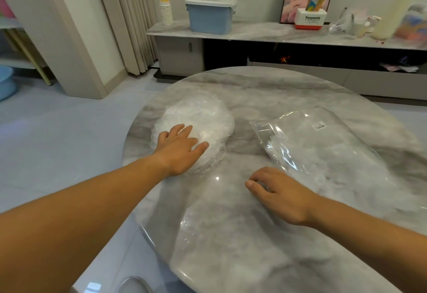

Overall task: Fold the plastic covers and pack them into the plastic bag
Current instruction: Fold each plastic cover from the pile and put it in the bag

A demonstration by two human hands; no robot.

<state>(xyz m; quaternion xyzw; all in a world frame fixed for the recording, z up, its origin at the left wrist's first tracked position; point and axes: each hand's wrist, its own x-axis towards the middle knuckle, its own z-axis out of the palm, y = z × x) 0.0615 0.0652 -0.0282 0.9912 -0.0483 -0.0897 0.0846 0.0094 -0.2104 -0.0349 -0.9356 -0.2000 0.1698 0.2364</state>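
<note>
A round stack of crinkled clear plastic covers lies on the left part of the marble table. My left hand rests flat on the near side of the stack, fingers straight and spread. A clear plastic bag with a small barcode label lies on the right, some white covers showing through it. My right hand hovers low over the table just in front of the bag's near corner, fingers loosely curled and holding nothing. A single flattened clear cover lies on the table near me, below my right hand.
The table's curved edge runs on the left, with pale floor beyond. Behind the table stands a low marble sideboard carrying a blue lidded box, stacked paper cups and a Panasonic box.
</note>
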